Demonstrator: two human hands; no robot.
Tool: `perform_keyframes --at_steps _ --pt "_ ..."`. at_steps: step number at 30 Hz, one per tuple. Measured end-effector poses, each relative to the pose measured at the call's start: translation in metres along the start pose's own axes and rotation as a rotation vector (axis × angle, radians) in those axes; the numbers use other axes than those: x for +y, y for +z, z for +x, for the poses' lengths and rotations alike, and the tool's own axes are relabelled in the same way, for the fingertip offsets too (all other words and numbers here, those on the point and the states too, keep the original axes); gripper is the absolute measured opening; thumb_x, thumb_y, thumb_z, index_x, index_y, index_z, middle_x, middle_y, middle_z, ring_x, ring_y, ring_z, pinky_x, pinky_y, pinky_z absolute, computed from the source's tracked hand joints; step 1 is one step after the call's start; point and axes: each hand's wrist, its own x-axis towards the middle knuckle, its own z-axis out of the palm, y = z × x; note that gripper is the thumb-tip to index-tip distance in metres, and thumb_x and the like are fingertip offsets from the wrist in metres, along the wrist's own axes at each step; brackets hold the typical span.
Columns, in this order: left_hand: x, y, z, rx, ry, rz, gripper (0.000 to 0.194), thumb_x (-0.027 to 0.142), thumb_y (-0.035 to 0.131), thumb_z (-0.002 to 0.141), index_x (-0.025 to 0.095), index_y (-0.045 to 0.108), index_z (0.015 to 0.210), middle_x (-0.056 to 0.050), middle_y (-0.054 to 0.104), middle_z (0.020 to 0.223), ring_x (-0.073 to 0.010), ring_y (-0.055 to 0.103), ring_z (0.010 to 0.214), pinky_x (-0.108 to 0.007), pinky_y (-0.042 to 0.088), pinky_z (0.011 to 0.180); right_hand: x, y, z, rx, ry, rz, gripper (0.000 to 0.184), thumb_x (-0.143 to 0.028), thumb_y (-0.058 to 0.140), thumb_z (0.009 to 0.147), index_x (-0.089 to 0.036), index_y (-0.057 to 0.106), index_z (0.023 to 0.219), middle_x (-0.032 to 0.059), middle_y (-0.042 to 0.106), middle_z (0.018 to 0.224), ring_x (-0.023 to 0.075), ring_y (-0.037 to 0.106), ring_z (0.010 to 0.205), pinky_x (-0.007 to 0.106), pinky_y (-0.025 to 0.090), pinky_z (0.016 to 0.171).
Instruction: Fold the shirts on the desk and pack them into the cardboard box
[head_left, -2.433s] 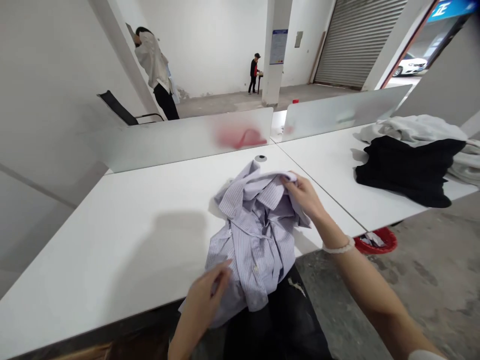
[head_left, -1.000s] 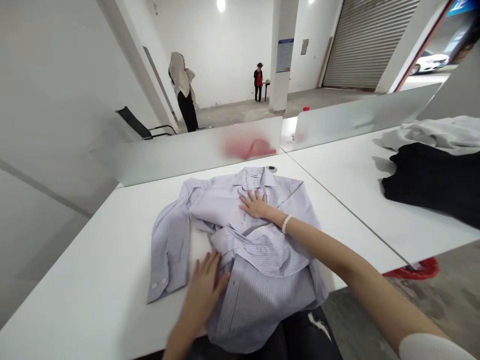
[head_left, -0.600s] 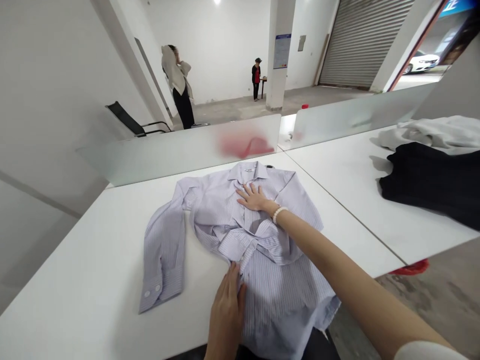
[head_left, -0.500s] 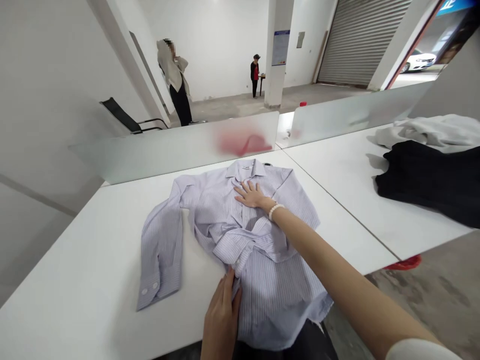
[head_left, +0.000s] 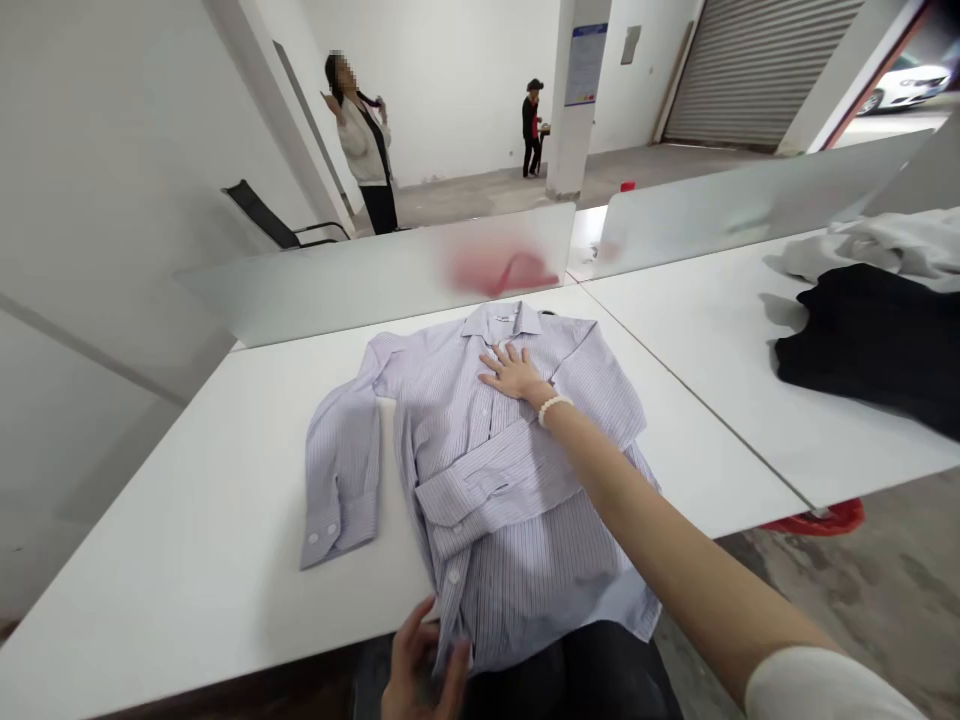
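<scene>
A pale lilac, thin-striped button-up shirt (head_left: 517,570) lies front up on the white table, collar away from me. My right hand (head_left: 514,372) rests flat and open on its chest just below the collar, fingers spread, a white bead bracelet on the wrist. At the near hem, my left hand (head_left: 424,660) has the lower corner of the button edge between thumb and fingers; the thumb is blurred. One sleeve (head_left: 341,470) lies bent out to the left on the table. The other sleeve is folded across the shirt's front, its cuff (head_left: 442,510) pointing left.
A frosted divider (head_left: 375,280) runs along the table's far edge, a red shape blurred behind it. Black cloth (head_left: 870,345) and white cloth (head_left: 892,250) lie at the right. Beyond stand a black chair (head_left: 262,215) and two people. Below the right table hangs a red bag (head_left: 825,518).
My left hand has moved down toward me to the hem, and the shirt front and folded sleeve lie flatter. My right hand stays on the chest. The person at the left has turned.
</scene>
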Motion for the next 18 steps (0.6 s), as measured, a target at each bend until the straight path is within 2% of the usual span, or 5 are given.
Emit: perform_keyframes --at_steps 4,9,12,14,18 --pt "0.003 0.008 0.007 -0.245 0.044 0.107 0.048 0.045 0.052 0.082 0.020 0.055 0.123 -0.010 0.070 0.103 -0.0245 0.067 0.098 -0.033 0.053 0.079 -0.013 -0.012 -0.017 0.122 -0.048 0.005 0.055 -0.046 0.026 0.097 -0.013 0.040 0.140 0.0153 0.019 0.154 0.0336 0.007 0.142 0.055 0.008 0.111" --pt "-0.005 0.009 0.004 -0.200 0.016 0.117 0.048 0.042 0.047 0.086 0.021 0.050 0.129 -0.009 0.068 0.108 -0.0238 0.067 0.098 -0.033 0.053 0.079 -0.051 -0.026 -0.064 0.057 -0.328 0.029 0.040 -0.042 0.037 0.097 -0.019 0.060 0.120 0.0085 0.047 0.140 0.0213 0.033 0.134 0.038 0.026 0.110" --pt "-0.013 0.007 0.006 -0.230 0.000 0.127 0.048 0.042 0.049 0.084 0.021 0.052 0.127 -0.009 0.070 0.101 -0.0238 0.068 0.094 -0.031 0.053 0.075 -0.078 -0.024 -0.105 -0.077 -0.617 0.036 0.038 -0.050 0.051 0.089 -0.019 0.064 0.109 0.0084 0.042 0.144 0.0264 0.026 0.138 0.046 0.023 0.112" --pt "-0.016 0.006 0.010 -0.281 0.038 0.130 0.046 0.041 0.049 0.084 0.022 0.055 0.125 -0.008 0.071 0.099 -0.0239 0.068 0.094 -0.030 0.053 0.074 -0.091 -0.024 -0.130 -0.128 -0.723 0.032 0.032 -0.044 0.056 0.088 -0.015 0.065 0.101 0.0120 0.036 0.147 0.0308 0.017 0.141 0.053 0.018 0.112" --pt "-0.014 0.001 0.016 -0.342 0.056 0.119 0.045 0.042 0.051 0.083 0.023 0.056 0.123 -0.007 0.071 0.099 -0.0235 0.068 0.096 -0.029 0.053 0.076 -0.081 -0.052 -0.162 -0.040 -0.670 0.252 0.021 -0.029 0.046 0.095 -0.017 0.062 0.097 0.0112 0.054 0.133 0.0236 0.039 0.132 0.050 0.027 0.109"
